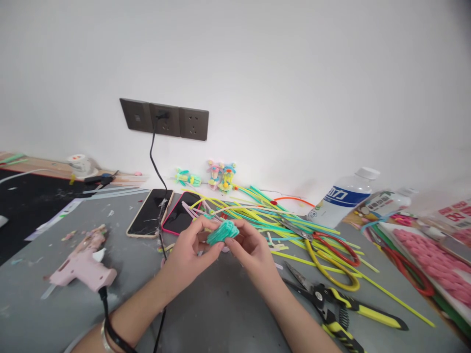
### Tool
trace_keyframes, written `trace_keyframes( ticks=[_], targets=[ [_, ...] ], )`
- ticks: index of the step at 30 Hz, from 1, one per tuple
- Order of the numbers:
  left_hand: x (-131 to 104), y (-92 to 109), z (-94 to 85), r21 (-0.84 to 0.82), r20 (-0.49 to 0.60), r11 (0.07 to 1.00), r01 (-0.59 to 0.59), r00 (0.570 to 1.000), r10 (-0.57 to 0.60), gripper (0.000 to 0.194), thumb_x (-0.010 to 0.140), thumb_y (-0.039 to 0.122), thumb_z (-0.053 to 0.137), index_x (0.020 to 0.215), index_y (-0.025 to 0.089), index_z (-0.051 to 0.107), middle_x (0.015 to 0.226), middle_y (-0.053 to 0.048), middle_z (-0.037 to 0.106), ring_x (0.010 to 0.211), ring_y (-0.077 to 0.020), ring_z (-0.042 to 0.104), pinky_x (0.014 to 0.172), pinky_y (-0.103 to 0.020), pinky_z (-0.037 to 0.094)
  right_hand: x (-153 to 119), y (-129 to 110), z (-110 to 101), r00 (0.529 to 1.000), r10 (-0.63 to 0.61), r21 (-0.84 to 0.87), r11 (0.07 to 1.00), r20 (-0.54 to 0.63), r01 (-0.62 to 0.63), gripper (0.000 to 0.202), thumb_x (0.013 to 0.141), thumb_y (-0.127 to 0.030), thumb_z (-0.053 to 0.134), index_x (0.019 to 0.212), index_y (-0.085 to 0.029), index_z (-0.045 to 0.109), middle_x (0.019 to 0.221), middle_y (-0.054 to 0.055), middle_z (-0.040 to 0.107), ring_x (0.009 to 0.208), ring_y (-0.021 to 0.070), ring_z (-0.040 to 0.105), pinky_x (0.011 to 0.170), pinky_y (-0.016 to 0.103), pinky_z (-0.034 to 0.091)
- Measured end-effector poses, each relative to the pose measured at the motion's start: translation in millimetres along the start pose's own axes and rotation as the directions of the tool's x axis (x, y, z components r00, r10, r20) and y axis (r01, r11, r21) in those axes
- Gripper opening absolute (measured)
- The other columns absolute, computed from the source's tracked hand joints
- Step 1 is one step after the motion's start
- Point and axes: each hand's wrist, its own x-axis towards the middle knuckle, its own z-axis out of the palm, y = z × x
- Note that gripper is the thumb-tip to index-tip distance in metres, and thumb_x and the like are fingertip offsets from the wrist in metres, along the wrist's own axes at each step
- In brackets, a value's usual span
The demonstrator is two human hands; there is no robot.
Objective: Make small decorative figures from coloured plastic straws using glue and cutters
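Note:
A small teal bundle of folded pipe cleaners (pixel 222 232) is held up between both hands, above the middle of the grey work surface. My left hand (pixel 193 245) pinches its left side between thumb and fingers. On the other side, my right hand (pixel 251 245) grips it, the thumb pressed to its lower front. Loose yellow, green and teal pipe cleaners (pixel 250 214) lie just behind the hands. Fingers cover part of the bundle's sides. A few pale lilac pieces show behind and under the hands.
At left lies a pink glue gun (pixel 84 269) with a black cord. Two phones (pixel 150 213) lie behind my left hand. To the right are scissors (pixel 327 255), yellow-black pruning shears (pixel 331 304) and a bottle (pixel 342 198). Small pipe-cleaner figures (pixel 221 175) rest by the wall.

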Motion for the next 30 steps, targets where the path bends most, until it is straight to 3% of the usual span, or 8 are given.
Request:
trace_keyframes(
  ticks=[9,24,30],
  targets=[
    [-0.4,0.4,-0.5,-0.038,0.000,0.999,0.027,1.000,-0.027,0.013,0.087,0.022,0.065,0.093,0.020,0.054,0.094,0.000,0.059,0.088,-0.0129,0.063,0.074,-0.023,0.055,0.3,-4.6,1.4,1.000,-0.001,-0.046,0.999,-0.022,0.000,0.029,0.081,-0.043,0.073,0.097,-0.022,0.063,0.069,-0.002,0.054,0.058,0.0111,0.046,0.052,0.022,0.037],
    [1.1,3.9,0.1,-0.048,0.006,0.998,0.032,0.999,-0.032,0.011,0.086,0.019,0.064,0.092,0.020,0.056,0.095,-0.001,0.062,0.088,-0.0138,0.066,0.075,-0.024,0.056,1.1,-5.0,1.4,1.000,-0.006,-0.033,0.999,-0.019,0.005,0.027,0.080,-0.041,0.074,0.094,-0.021,0.062,0.072,-0.002,0.056,0.059,0.0113,0.048,0.053,0.023,0.039],
    [-0.2,3.1,-3.6,0.054,0.019,0.998,0.028,0.999,-0.030,0.018,0.083,0.022,0.069,0.097,0.021,0.057,0.101,-0.004,0.067,0.098,-0.0179,0.067,0.085,-0.029,0.055,0.2,-1.0,-3.6,0.999,-0.017,-0.074,0.997,-0.045,0.014,0.023,0.079,-0.037,0.076,0.094,-0.023,0.065,0.076,0.000,0.059,0.064,0.0140,0.053,0.059,0.027,0.043]
  ],
)
